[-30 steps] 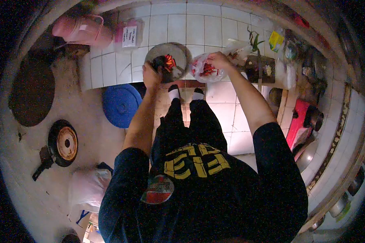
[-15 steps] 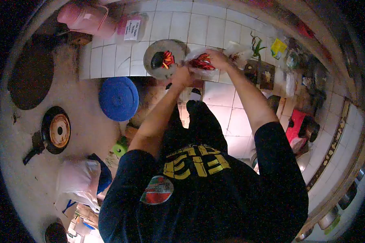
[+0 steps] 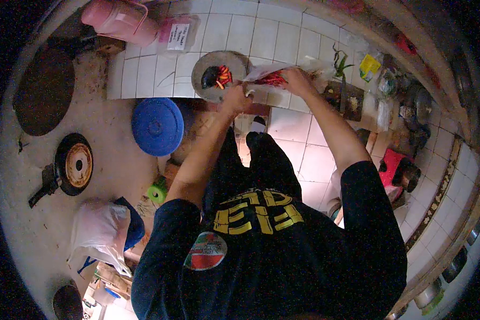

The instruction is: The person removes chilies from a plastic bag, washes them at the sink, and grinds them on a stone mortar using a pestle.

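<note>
Between my two hands a clear plastic bag (image 3: 258,72) of red chillies (image 3: 272,79) is stretched over the tiled counter. My left hand (image 3: 237,98) is closed on the bag's left edge, just beside the stone mortar. My right hand (image 3: 297,81) is closed at the bag's right side, against the chillies; its fingertips are partly hidden. The round grey stone mortar (image 3: 201,68) lies left of the bag, holding a dark stone pestle (image 3: 210,78) and several red and orange chillies (image 3: 224,76).
A pink jug (image 3: 120,22) and a labelled plastic container (image 3: 177,35) stand at the counter's back left. Right of my right hand are green stalks (image 3: 341,63), a dark board (image 3: 353,101) and a yellow packet (image 3: 369,66). A blue lid (image 3: 158,127) is below the counter.
My left hand has left the pestle in the mortar, moved right and taken hold of the bag. The bag is now stretched flatter between both hands.
</note>
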